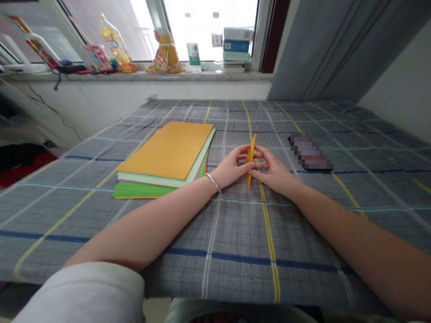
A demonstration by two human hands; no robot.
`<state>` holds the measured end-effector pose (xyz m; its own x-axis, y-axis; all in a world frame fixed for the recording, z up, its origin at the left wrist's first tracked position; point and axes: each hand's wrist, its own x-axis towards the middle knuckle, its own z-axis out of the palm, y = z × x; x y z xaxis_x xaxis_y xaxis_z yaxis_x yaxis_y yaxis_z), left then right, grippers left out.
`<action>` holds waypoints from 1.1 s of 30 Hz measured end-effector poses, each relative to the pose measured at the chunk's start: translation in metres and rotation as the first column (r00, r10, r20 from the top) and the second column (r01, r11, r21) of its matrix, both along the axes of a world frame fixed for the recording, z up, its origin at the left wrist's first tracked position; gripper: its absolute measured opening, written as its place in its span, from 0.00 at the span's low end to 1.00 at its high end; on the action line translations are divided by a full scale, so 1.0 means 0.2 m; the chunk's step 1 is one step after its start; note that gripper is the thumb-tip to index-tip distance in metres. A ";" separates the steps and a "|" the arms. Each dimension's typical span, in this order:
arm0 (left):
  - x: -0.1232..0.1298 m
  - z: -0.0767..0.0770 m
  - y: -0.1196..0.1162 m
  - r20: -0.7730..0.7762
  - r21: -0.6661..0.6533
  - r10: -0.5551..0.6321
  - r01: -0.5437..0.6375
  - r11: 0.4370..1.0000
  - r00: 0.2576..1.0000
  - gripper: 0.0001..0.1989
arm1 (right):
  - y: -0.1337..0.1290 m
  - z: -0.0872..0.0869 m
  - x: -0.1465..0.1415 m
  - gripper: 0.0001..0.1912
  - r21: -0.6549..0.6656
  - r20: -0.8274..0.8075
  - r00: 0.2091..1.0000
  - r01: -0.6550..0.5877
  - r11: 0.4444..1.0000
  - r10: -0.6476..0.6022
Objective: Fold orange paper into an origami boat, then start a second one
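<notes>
A narrow folded piece of orange paper (251, 160) stands on edge on the plaid tablecloth (215, 233), its pointed ends up and down. My left hand (232, 168) and my right hand (271, 171) pinch it from either side, their fingertips meeting around its middle. A thin silver bangle (213, 182) circles my left wrist. To the left of my left hand lies a stack of coloured paper (166, 150) with an orange sheet on top and pale green, pink and green sheets beneath.
A pixelated dark flat object (311, 152) lies on the cloth right of my right hand. Behind the table, a windowsill (141, 76) holds bottles, packets and stacked boxes (237, 47). A grey curtain (330, 49) hangs to the right.
</notes>
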<state>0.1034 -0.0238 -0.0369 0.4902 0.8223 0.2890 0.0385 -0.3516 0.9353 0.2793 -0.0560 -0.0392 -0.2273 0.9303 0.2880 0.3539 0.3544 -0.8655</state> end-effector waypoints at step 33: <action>-0.14 0.05 0.06 0.051 -0.099 -0.346 0.349 0.932 0.937 0.28 | 0.01 -0.01 0.06 0.45 -0.018 -0.023 0.991 -0.129 0.991 0.129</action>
